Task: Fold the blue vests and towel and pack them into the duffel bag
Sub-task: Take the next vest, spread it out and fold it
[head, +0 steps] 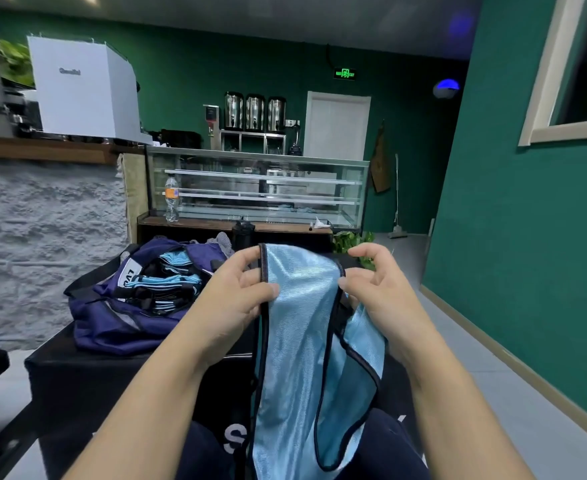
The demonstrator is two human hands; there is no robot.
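A light blue mesh vest (295, 341) with dark trim hangs in front of me, down over my lap. My left hand (240, 296) pinches its top left edge. My right hand (378, 292) grips the top right strap with thumb and fingers. To the left, a navy duffel bag (112, 323) lies open on a black table (77, 375). Several folded blue vests (171, 282) are stacked inside the bag. A grey cloth (224, 241), possibly the towel, pokes out behind the bag.
A black bottle (243, 233) stands behind the bag. Beyond it a glass display case (257, 188) sits on a wooden counter with a plastic bottle (172, 199). A stone-faced bar is on the left, a green wall on the right, a plant (352, 242) near the floor.
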